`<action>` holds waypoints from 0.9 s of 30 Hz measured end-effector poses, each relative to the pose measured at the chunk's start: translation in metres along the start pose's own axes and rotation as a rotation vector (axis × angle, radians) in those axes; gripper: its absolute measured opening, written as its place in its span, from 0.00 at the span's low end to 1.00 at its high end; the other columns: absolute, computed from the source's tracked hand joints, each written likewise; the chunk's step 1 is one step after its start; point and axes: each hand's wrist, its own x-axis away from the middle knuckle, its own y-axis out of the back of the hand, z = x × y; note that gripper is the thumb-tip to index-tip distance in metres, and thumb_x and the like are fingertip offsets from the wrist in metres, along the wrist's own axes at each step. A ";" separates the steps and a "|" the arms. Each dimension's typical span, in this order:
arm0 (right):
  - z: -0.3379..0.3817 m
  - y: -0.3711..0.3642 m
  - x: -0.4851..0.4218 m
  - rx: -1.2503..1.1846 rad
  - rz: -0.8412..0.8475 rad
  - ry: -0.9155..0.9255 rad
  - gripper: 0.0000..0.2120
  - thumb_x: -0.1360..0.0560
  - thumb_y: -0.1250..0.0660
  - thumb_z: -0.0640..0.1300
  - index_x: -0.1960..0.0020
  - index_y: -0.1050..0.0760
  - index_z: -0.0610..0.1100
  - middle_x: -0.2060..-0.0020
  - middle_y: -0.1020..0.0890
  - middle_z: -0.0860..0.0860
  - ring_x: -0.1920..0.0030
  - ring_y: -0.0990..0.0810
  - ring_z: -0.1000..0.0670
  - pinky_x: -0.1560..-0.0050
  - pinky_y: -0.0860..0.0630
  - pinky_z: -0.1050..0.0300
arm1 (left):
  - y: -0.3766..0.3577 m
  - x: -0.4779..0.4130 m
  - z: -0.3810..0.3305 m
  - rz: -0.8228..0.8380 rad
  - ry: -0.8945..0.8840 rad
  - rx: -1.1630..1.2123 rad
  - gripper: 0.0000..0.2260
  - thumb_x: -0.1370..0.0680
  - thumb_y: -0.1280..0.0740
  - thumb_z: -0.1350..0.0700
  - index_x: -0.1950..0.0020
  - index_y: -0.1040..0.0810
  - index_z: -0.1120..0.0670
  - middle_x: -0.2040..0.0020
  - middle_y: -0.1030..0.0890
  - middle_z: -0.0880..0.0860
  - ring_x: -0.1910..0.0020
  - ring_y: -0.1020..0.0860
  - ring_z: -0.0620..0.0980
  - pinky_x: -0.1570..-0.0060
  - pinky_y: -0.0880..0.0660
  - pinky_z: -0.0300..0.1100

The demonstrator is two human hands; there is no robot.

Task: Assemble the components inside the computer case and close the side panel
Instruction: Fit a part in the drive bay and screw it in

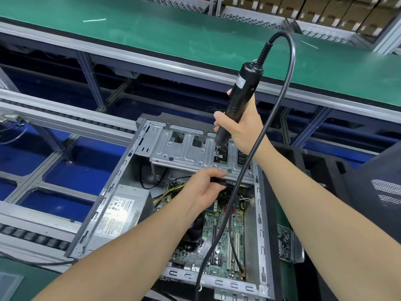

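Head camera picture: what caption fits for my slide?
Right hand holds electric screwdriver on the drive cage; left hand grips its edge.

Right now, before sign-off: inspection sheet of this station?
Surface: grey roller conveyor beside open grey steel computer case.
Job's things: silver drive cage, green motherboard, silver power supply inside; black perforated side panel off, at right.
Clutter: clear plastic tray of screws beside case.
Hands: right hand grips black electric screwdriver, tip on cage; left hand holds thin black part under cage edge.
Cables: black screwdriver cord drapes across case; yellow-black wires by supply.
Surroundings: green belt, stacked cardboard boxes beyond.
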 end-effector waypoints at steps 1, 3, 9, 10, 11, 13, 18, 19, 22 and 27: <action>0.000 0.000 0.000 0.004 0.002 -0.002 0.30 0.21 0.25 0.44 0.26 0.37 0.46 0.50 0.19 0.50 0.54 0.14 0.44 0.50 0.14 0.37 | 0.000 0.000 0.000 -0.006 0.000 0.002 0.06 0.22 0.38 0.73 0.51 0.24 0.65 0.56 0.19 0.59 0.66 0.14 0.52 0.65 0.18 0.46; 0.000 0.001 -0.001 0.007 0.005 -0.003 0.30 0.21 0.25 0.43 0.25 0.37 0.45 0.50 0.19 0.50 0.54 0.14 0.45 0.49 0.14 0.38 | -0.001 0.001 0.000 -0.016 -0.002 0.008 0.06 0.22 0.38 0.73 0.51 0.25 0.65 0.54 0.20 0.60 0.67 0.15 0.52 0.69 0.18 0.45; 0.000 0.001 0.000 0.015 0.004 0.008 0.30 0.21 0.26 0.42 0.26 0.38 0.44 0.49 0.22 0.47 0.51 0.15 0.39 0.49 0.15 0.35 | -0.001 0.002 -0.002 0.022 0.007 0.001 0.08 0.23 0.40 0.75 0.52 0.26 0.64 0.65 0.17 0.58 0.68 0.16 0.54 0.66 0.17 0.44; -0.001 0.000 0.000 0.006 0.004 0.011 0.29 0.21 0.26 0.41 0.26 0.38 0.45 0.49 0.23 0.47 0.51 0.16 0.39 0.49 0.15 0.34 | -0.001 0.003 -0.002 0.028 0.007 0.001 0.08 0.23 0.40 0.75 0.52 0.26 0.65 0.65 0.17 0.59 0.68 0.16 0.54 0.66 0.17 0.45; -0.001 0.000 -0.001 0.000 0.004 0.012 0.29 0.21 0.26 0.41 0.26 0.38 0.45 0.49 0.23 0.48 0.51 0.16 0.39 0.49 0.15 0.34 | 0.000 0.003 -0.002 0.032 0.007 0.005 0.08 0.24 0.40 0.75 0.51 0.26 0.65 0.63 0.17 0.59 0.67 0.15 0.54 0.65 0.17 0.45; -0.003 0.002 -0.002 0.010 0.009 0.012 0.30 0.21 0.26 0.41 0.26 0.39 0.44 0.48 0.23 0.47 0.51 0.16 0.38 0.49 0.15 0.35 | -0.001 0.002 -0.002 0.033 0.004 0.013 0.08 0.24 0.40 0.75 0.51 0.26 0.65 0.60 0.17 0.61 0.66 0.15 0.55 0.64 0.17 0.45; -0.007 0.001 -0.002 0.033 0.051 0.015 0.32 0.22 0.25 0.44 0.25 0.38 0.45 0.48 0.20 0.38 0.54 0.15 0.41 0.49 0.15 0.34 | 0.000 0.000 -0.001 0.043 0.010 0.001 0.09 0.24 0.39 0.75 0.48 0.25 0.66 0.52 0.17 0.63 0.60 0.15 0.57 0.57 0.16 0.48; -0.008 -0.001 -0.001 0.025 0.058 0.008 0.32 0.23 0.25 0.45 0.25 0.38 0.46 0.49 0.20 0.40 0.55 0.15 0.42 0.49 0.16 0.33 | 0.001 0.000 -0.001 0.042 0.009 -0.003 0.08 0.24 0.39 0.74 0.50 0.24 0.66 0.57 0.16 0.61 0.63 0.15 0.56 0.61 0.16 0.46; -0.009 -0.003 -0.003 0.010 0.073 0.004 0.33 0.24 0.24 0.46 0.25 0.37 0.47 0.52 0.20 0.48 0.55 0.15 0.42 0.49 0.16 0.31 | 0.003 -0.001 -0.002 0.026 0.009 -0.017 0.08 0.24 0.39 0.74 0.51 0.24 0.65 0.63 0.16 0.59 0.66 0.15 0.54 0.66 0.17 0.44; -0.005 0.000 -0.005 0.020 0.107 0.012 0.33 0.23 0.24 0.45 0.25 0.39 0.46 0.50 0.21 0.40 0.55 0.15 0.44 0.48 0.15 0.35 | 0.003 -0.001 -0.001 0.036 0.010 -0.007 0.11 0.25 0.38 0.74 0.45 0.25 0.66 0.50 0.19 0.64 0.60 0.15 0.57 0.58 0.16 0.47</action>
